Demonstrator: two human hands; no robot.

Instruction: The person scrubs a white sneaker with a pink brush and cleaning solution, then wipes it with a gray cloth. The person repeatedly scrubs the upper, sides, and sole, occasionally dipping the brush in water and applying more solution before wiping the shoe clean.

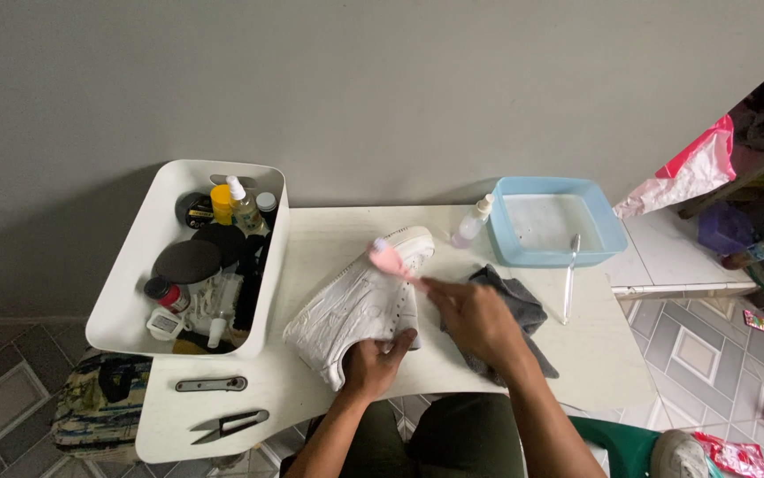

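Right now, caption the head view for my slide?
Left hand steadies a white sneaker while right hand scrubs it with a pink brush.

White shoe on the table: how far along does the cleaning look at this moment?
Set out: a blue basin with water, a spray bottle and a grey cloth. In hand: the left hand grips the white shoe while the right hand holds a pink brush to its toe. No foam or dirt is discernible, so what remains cannot be judged.
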